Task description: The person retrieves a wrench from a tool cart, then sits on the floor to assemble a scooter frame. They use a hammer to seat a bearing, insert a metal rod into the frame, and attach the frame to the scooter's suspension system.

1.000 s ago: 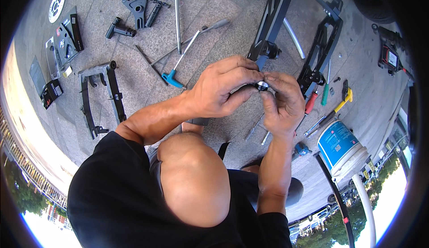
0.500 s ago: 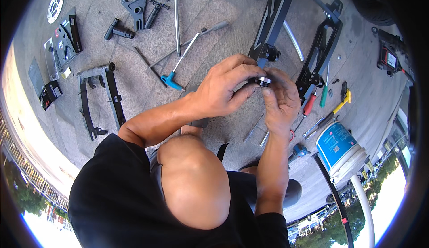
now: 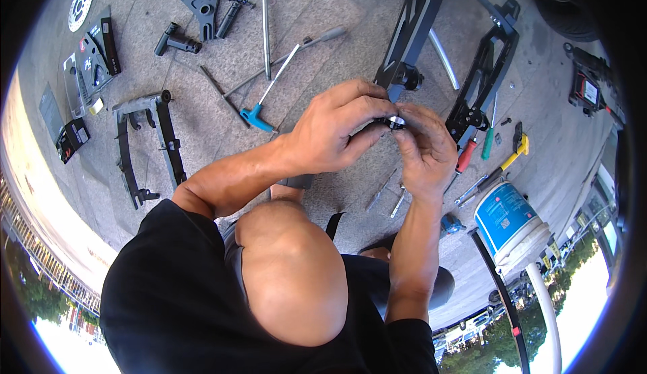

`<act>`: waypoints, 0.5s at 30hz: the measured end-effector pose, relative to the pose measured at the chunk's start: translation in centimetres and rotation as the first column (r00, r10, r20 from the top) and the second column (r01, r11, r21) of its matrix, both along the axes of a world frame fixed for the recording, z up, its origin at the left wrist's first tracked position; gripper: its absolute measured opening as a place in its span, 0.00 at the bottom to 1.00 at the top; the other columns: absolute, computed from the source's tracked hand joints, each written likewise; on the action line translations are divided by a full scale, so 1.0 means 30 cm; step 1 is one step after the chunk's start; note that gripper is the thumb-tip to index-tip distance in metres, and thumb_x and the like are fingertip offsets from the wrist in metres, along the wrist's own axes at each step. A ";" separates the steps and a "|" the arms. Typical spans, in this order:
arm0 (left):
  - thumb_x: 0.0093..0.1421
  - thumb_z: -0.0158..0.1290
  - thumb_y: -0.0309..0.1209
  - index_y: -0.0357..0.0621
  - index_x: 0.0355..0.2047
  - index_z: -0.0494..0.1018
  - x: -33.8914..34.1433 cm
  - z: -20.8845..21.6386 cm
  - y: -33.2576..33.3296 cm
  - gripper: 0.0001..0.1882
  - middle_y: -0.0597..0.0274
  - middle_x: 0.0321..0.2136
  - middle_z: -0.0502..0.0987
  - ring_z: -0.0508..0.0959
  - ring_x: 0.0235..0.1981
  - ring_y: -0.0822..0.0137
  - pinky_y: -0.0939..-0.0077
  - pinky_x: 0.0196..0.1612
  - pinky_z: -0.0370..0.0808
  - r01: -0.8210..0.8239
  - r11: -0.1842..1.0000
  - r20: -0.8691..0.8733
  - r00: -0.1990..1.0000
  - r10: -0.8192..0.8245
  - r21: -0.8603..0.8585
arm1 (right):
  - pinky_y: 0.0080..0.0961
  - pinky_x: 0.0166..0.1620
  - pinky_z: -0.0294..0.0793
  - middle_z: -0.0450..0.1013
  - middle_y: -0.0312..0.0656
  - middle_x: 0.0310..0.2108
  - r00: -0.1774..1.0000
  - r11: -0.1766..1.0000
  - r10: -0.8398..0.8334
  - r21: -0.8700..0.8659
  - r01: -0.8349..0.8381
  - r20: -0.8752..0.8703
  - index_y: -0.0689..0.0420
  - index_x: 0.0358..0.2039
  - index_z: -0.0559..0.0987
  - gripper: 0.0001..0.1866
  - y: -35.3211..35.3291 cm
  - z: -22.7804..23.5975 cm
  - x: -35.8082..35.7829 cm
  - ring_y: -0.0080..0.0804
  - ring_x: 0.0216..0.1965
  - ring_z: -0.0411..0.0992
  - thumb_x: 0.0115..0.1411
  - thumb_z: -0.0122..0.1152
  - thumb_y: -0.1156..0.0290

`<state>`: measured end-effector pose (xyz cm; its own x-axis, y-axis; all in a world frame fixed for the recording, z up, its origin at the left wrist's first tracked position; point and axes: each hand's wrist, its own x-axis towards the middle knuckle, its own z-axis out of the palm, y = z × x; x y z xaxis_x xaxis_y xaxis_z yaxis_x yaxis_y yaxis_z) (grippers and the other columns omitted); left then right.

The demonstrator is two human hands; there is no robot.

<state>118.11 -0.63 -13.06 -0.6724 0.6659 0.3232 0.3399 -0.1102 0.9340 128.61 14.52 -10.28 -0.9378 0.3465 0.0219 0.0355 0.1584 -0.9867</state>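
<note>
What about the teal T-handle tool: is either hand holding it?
No, the teal T-handle tool lies on the ground, while the left hand and right hand pinch a small silver-and-black part.

Most of the small metal part (image 3: 397, 123) is covered by the left hand (image 3: 333, 131) and the right hand (image 3: 429, 150) — only a bright face and some dark edge can be seen, so its full shape cannot be told. The black frame (image 3: 412, 34) and the long silver rod (image 3: 265, 27) are both cut off by the upper edge. The blue tool (image 3: 453, 224) is partly blocked by the right forearm (image 3: 414, 253); its kind cannot be made out. The tire (image 3: 566, 10) is partly lost in the dark rim, and the white tube (image 3: 544, 310) is cut off below.
</note>
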 end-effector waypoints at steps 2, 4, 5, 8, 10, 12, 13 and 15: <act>0.46 0.60 0.18 0.37 0.40 0.73 0.000 0.002 0.000 0.18 0.49 0.38 0.75 0.78 0.36 0.53 0.67 0.37 0.77 -0.006 1.000 -0.032 0.999 0.006 0.018 | 0.28 0.47 0.74 0.75 0.50 0.41 1.000 0.999 -0.007 0.034 0.008 -0.016 0.66 0.42 0.77 0.15 -0.006 0.001 0.002 0.37 0.45 0.74 0.53 0.63 0.83; 0.46 0.60 0.19 0.37 0.40 0.73 -0.001 0.009 0.002 0.18 0.49 0.37 0.75 0.78 0.36 0.53 0.67 0.37 0.77 -0.011 1.000 -0.052 0.999 0.012 0.024 | 0.27 0.46 0.74 0.75 0.50 0.41 0.999 0.998 -0.029 0.051 0.030 -0.033 0.66 0.42 0.76 0.14 -0.017 -0.001 0.003 0.37 0.44 0.74 0.53 0.63 0.82; 0.46 0.60 0.19 0.37 0.40 0.72 -0.001 0.015 0.002 0.18 0.49 0.37 0.75 0.78 0.35 0.53 0.67 0.37 0.77 -0.014 1.000 -0.057 0.998 0.015 0.019 | 0.27 0.46 0.74 0.75 0.49 0.41 0.998 0.998 -0.039 0.053 0.042 -0.058 0.65 0.42 0.76 0.14 -0.023 -0.005 0.001 0.36 0.44 0.74 0.54 0.63 0.81; 0.45 0.59 0.19 0.36 0.39 0.72 -0.007 0.030 0.013 0.18 0.48 0.36 0.75 0.78 0.35 0.53 0.68 0.36 0.76 -0.031 0.999 -0.070 0.997 0.032 0.021 | 0.25 0.45 0.73 0.74 0.48 0.42 0.991 0.996 -0.084 -0.009 0.084 -0.104 0.65 0.43 0.75 0.13 -0.036 -0.022 -0.005 0.33 0.43 0.73 0.56 0.62 0.80; 0.45 0.59 0.19 0.36 0.39 0.72 -0.004 0.043 0.024 0.18 0.49 0.35 0.75 0.77 0.35 0.52 0.66 0.37 0.76 -0.039 0.999 -0.051 0.998 0.040 0.024 | 0.24 0.45 0.72 0.73 0.47 0.42 0.984 0.981 -0.134 -0.155 0.115 -0.115 0.64 0.43 0.74 0.13 -0.039 -0.027 -0.003 0.32 0.42 0.72 0.57 0.61 0.79; 0.44 0.60 0.21 0.37 0.37 0.72 -0.013 0.050 0.034 0.17 0.50 0.34 0.74 0.76 0.36 0.50 0.62 0.38 0.74 -0.035 0.999 -0.028 0.999 0.036 0.022 | 0.24 0.45 0.72 0.72 0.47 0.43 0.985 0.975 -0.139 -0.190 0.118 -0.104 0.64 0.43 0.74 0.12 -0.034 -0.032 -0.002 0.31 0.42 0.71 0.58 0.60 0.79; 0.45 0.60 0.21 0.37 0.38 0.72 -0.020 0.053 0.031 0.17 0.49 0.35 0.74 0.76 0.36 0.51 0.64 0.38 0.75 -0.022 1.000 -0.020 1.000 0.022 0.015 | 0.24 0.45 0.72 0.72 0.47 0.43 0.985 0.970 -0.143 -0.211 0.121 -0.092 0.64 0.43 0.74 0.12 -0.033 -0.031 0.001 0.30 0.43 0.71 0.58 0.60 0.79; 0.47 0.60 0.21 0.36 0.40 0.73 -0.033 0.059 0.026 0.18 0.48 0.36 0.75 0.78 0.36 0.52 0.67 0.39 0.75 0.030 1.000 -0.011 1.000 -0.030 -0.002 | 0.26 0.46 0.71 0.71 0.48 0.44 0.987 0.960 -0.118 -0.266 0.084 -0.114 0.63 0.44 0.74 0.12 -0.027 -0.035 0.003 0.31 0.43 0.71 0.59 0.59 0.78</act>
